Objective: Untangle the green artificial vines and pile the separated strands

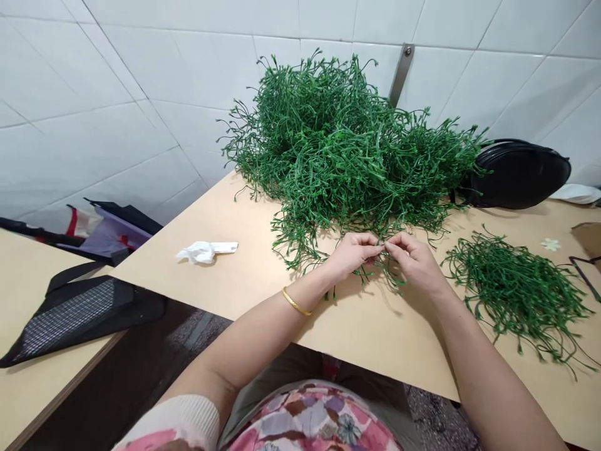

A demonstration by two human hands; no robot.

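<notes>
My left hand (357,252) and my right hand (411,258) meet fingertip to fingertip just above the table. Both are closed in a pinch on thin green artificial plant stems (392,275), whose ends hang below the fingers. The exact spot they grip is hidden by the fingertips. Right behind the hands rises a big heap of the same green artificial stems (338,150), with small budded tips. A smaller pile of green stems (521,285) lies to the right of my right hand.
A crumpled white tissue (201,252) lies on the wooden table (188,213) at left. A black pouch (521,172) stands at the back right, near a small pale flower (551,244). A tiled wall (141,56) closes off the back. A black mesh bag (79,313) rests on another table.
</notes>
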